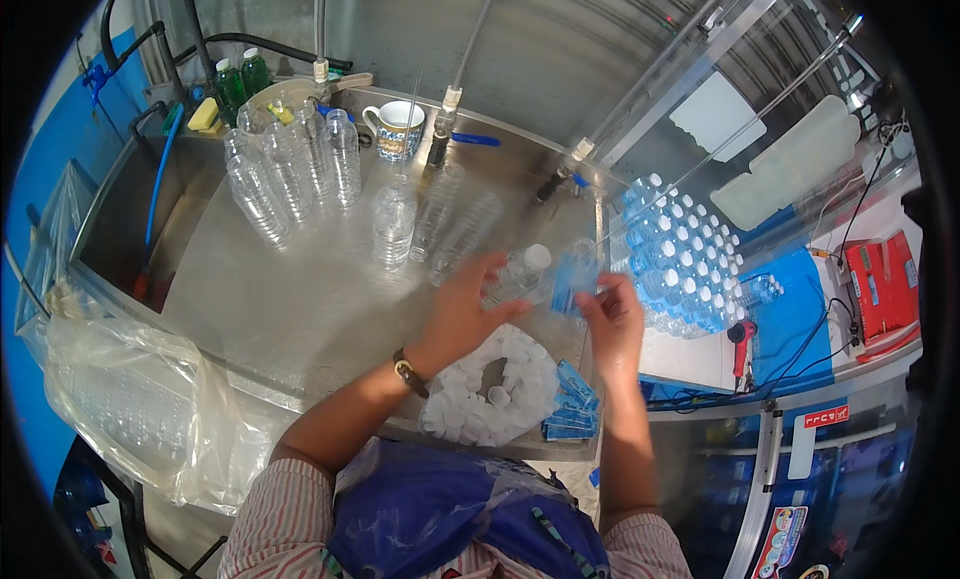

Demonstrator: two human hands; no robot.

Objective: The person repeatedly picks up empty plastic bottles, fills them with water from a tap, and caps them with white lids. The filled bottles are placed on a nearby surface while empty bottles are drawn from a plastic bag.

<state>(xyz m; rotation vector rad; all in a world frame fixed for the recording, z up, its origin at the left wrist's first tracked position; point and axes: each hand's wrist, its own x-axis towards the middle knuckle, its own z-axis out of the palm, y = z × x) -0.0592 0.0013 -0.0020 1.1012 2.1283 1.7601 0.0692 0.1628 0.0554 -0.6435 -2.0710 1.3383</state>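
My left hand [468,301] is closed around a clear plastic bottle [517,277] with a white cap, tilted over the steel counter. Just right of it, my right hand [612,314] pinches a clear and blue label sleeve [574,283], close to the bottle's capped end. Whether sleeve and bottle touch I cannot tell. Below my hands lies a heap of white caps [465,384], and beside it a stack of flat blue labels [572,404]. Farther back, a clear bottle [394,229] stands on the counter, with several uncapped bottles [288,169] to its left.
Many capped, blue-labelled bottles [680,254] stand packed together at the right. Metal taps [440,129] line the back edge, near a patterned mug [396,131]. A sink basin [130,234] is at the left, a plastic bag of bottles [140,409] below it. A red heat gun [741,344] hangs at right.
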